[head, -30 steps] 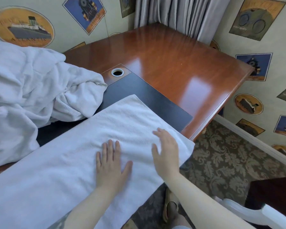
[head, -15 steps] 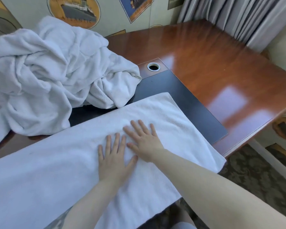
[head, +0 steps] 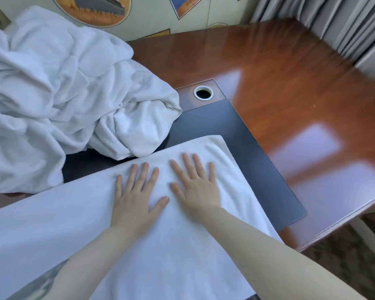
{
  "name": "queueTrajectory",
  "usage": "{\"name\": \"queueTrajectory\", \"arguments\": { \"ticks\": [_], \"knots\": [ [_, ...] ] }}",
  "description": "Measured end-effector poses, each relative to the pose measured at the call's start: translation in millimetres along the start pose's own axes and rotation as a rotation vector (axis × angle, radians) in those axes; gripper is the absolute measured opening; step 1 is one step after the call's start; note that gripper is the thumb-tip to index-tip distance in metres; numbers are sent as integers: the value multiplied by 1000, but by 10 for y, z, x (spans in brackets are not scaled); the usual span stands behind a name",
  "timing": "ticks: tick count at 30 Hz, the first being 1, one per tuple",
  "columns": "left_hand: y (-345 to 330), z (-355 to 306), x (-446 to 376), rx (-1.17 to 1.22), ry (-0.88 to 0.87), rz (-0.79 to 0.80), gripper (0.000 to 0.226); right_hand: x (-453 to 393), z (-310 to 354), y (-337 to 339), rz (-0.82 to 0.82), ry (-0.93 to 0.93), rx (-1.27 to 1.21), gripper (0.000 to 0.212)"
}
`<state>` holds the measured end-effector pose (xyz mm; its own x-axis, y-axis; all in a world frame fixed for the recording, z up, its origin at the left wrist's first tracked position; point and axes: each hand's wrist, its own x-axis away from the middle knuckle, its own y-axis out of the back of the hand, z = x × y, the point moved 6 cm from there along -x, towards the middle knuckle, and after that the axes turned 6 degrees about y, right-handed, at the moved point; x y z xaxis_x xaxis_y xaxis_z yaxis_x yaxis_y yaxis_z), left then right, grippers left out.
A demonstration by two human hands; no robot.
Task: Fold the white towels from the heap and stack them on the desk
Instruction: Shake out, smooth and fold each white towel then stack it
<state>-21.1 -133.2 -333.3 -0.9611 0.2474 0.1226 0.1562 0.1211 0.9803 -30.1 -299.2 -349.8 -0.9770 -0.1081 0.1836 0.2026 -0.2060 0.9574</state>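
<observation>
A long white towel (head: 59, 226) lies flat across the near part of the desk, running from the lower left to its end near the dark desk pad (head: 243, 161). My left hand (head: 136, 198) presses flat on it with fingers spread. My right hand (head: 197, 187) lies flat beside it, fingers straight, nearer the towel's right end. A crumpled heap of white towels (head: 59, 94) sits at the back left of the desk, just behind the flat towel.
The glossy brown desk (head: 290, 87) stretches to the right and back, with a round cable hole (head: 203, 92) by the pad. Grey curtains (head: 338, 24) hang at the back right. Patterned carpet (head: 353, 263) shows past the desk's right edge.
My right hand slid left along the towel from its right end and now lies flat beside the left hand. The camera view turned left, showing more of the heap.
</observation>
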Motion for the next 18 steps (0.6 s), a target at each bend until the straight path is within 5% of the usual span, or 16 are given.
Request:
{"name": "queueTrajectory", "arguments": {
  "ticks": [18],
  "knots": [
    [-316,-2218,-1641,-17,-121,30,79,-521,-2406,703,-38,-69,22,59]
  ]
}}
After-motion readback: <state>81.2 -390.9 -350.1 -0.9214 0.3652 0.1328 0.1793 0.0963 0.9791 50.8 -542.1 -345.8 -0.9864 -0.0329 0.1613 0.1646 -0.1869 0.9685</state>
